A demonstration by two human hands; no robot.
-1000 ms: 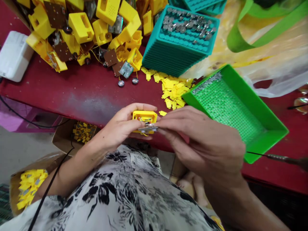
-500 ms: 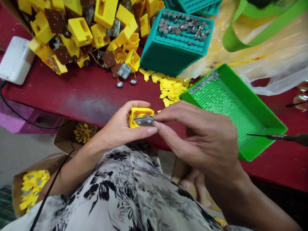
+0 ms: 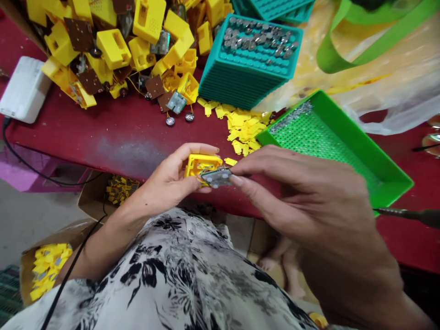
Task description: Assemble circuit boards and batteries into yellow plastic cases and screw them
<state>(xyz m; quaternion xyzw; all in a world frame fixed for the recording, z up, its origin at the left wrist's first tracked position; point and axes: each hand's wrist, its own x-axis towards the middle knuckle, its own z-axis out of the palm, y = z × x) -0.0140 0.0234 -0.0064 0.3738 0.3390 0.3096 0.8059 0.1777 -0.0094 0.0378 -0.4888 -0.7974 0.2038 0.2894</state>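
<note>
My left hand (image 3: 172,174) is closed around a small yellow plastic housing (image 3: 203,161), its open side facing up. Between the thumb and fingertip of my right hand (image 3: 292,197) is the right end of a small circuit board (image 3: 217,178). The board lies tilted over the near edge of the housing, and thin wires run at its left end. Whether those wires join the housing inside is hidden. Beyond my hands lies a heap of flat yellow plastic pieces (image 3: 245,126), with one loose piece (image 3: 230,162) close to the right fingertips.
Yellow housings (image 3: 113,48) with boards are heaped at the back left. Stacked teal trays (image 3: 237,82) hold round metal parts. A green tray (image 3: 388,160) with screws stands right, beside a screwdriver-like tool (image 3: 409,213). A white box (image 3: 25,89) with a cable sits left.
My right hand has moved right, drawing the circuit board partly out of the housing. My left thumb has slid back left, and wires now show at the board's left end.
</note>
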